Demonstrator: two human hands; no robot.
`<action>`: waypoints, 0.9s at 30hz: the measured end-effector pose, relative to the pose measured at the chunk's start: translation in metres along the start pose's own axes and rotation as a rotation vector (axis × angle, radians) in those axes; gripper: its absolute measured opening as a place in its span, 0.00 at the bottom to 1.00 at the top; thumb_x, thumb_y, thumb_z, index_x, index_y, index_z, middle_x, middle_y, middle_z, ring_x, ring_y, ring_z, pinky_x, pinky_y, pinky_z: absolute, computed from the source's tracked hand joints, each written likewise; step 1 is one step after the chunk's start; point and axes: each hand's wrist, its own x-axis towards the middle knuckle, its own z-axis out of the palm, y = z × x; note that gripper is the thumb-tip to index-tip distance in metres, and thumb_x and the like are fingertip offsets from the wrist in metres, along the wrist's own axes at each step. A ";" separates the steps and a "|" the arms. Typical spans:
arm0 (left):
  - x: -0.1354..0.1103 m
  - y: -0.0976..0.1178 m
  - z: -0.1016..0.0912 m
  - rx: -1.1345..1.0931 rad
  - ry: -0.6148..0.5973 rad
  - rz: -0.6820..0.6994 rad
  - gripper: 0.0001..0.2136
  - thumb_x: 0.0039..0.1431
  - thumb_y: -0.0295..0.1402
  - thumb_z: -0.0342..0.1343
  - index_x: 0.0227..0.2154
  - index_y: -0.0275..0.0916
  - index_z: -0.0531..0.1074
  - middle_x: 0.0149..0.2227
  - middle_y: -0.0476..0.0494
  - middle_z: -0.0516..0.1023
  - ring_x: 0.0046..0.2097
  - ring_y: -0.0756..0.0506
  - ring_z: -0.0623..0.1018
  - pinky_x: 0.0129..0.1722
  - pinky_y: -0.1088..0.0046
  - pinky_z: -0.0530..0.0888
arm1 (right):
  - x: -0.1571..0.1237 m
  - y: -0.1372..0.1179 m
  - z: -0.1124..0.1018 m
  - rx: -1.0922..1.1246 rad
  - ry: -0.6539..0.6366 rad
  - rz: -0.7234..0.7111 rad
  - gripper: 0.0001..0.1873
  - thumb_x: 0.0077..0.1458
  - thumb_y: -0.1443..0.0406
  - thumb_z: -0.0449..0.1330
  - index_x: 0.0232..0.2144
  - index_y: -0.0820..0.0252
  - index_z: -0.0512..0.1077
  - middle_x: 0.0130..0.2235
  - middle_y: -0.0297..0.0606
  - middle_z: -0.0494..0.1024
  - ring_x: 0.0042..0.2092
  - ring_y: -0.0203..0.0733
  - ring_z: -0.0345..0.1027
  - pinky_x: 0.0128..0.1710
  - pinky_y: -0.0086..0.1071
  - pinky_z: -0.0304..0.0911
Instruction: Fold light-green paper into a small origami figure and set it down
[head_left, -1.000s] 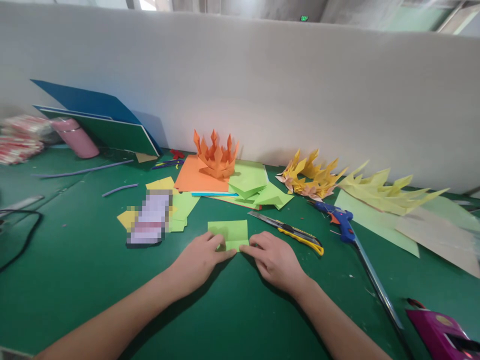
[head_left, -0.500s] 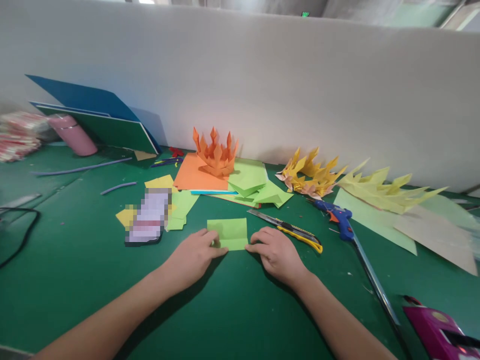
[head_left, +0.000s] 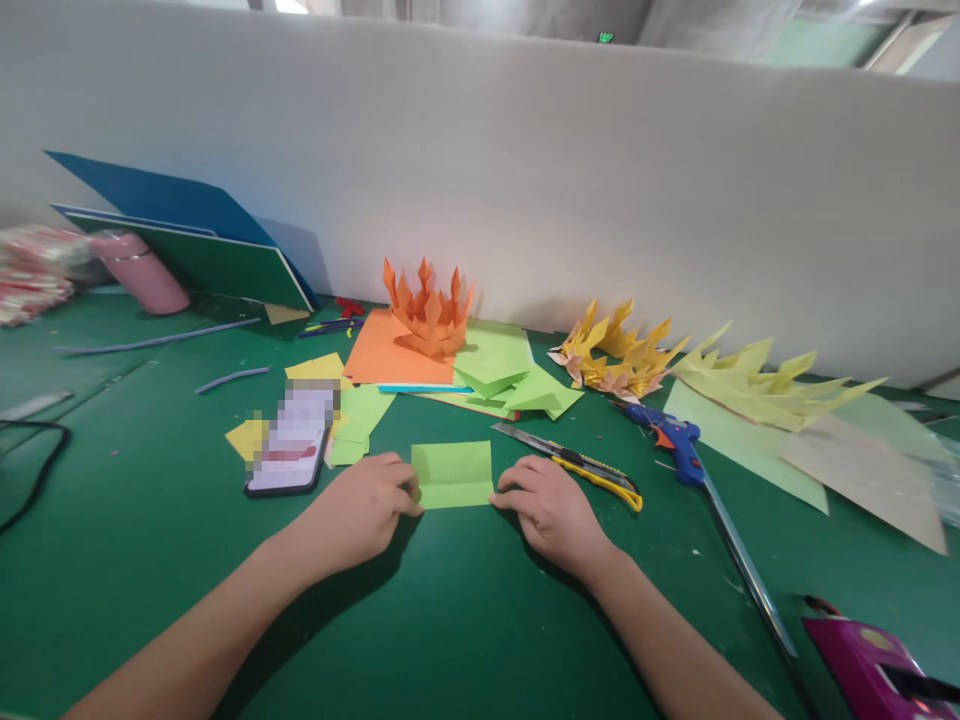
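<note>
A small light-green paper (head_left: pixel 452 476) with a level crease across it lies flat on the green table (head_left: pixel 480 610). At its left edge, my left hand (head_left: pixel 367 508) pinches the lower corner between thumb and curled fingers. My right hand (head_left: pixel 551 510) grips the lower right corner in the same way. A yellow utility knife (head_left: pixel 592 474) with its blade out rests just beyond my right hand. To the left lies a phone (head_left: pixel 294 440), partly blurred, on yellow and green paper pieces (head_left: pixel 351 440).
An orange paper crown (head_left: pixel 430 325) stands on coloured sheets behind the paper. Further right are a yellow-orange paper crown (head_left: pixel 622 355), a pale-yellow paper strip with points (head_left: pixel 772 380) and a blue glue gun (head_left: pixel 675 440). A pink bottle (head_left: pixel 142 272) leans at the far left.
My left hand has slid left, from over the green paper to its left edge, and its thumb has drawn back. The right hand keeps its place at the right corner.
</note>
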 end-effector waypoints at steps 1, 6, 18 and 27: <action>0.000 0.000 0.000 -0.004 0.006 0.003 0.19 0.50 0.16 0.43 0.26 0.39 0.78 0.29 0.44 0.75 0.32 0.46 0.70 0.30 0.69 0.67 | 0.000 -0.001 0.000 0.001 0.004 0.008 0.17 0.52 0.77 0.49 0.27 0.59 0.76 0.29 0.38 0.75 0.34 0.40 0.61 0.33 0.33 0.57; 0.003 0.004 0.004 -0.043 0.059 -0.002 0.14 0.50 0.18 0.45 0.23 0.37 0.75 0.30 0.43 0.73 0.33 0.46 0.70 0.34 0.69 0.69 | 0.004 -0.006 0.003 0.020 0.026 0.094 0.15 0.53 0.74 0.50 0.24 0.59 0.74 0.29 0.38 0.73 0.35 0.40 0.63 0.38 0.36 0.58; 0.014 0.005 0.023 0.043 0.085 0.020 0.12 0.62 0.24 0.45 0.38 0.36 0.73 0.31 0.44 0.72 0.34 0.47 0.70 0.35 0.72 0.69 | 0.023 -0.014 0.023 -0.134 -0.098 0.224 0.25 0.59 0.67 0.47 0.59 0.62 0.56 0.60 0.44 0.62 0.60 0.47 0.53 0.57 0.46 0.47; 0.018 0.004 0.027 0.056 0.109 0.052 0.12 0.63 0.25 0.43 0.32 0.35 0.73 0.28 0.45 0.70 0.31 0.47 0.70 0.34 0.70 0.68 | 0.025 -0.014 0.027 -0.091 -0.107 0.218 0.22 0.60 0.66 0.48 0.57 0.60 0.58 0.52 0.43 0.71 0.55 0.45 0.60 0.57 0.46 0.42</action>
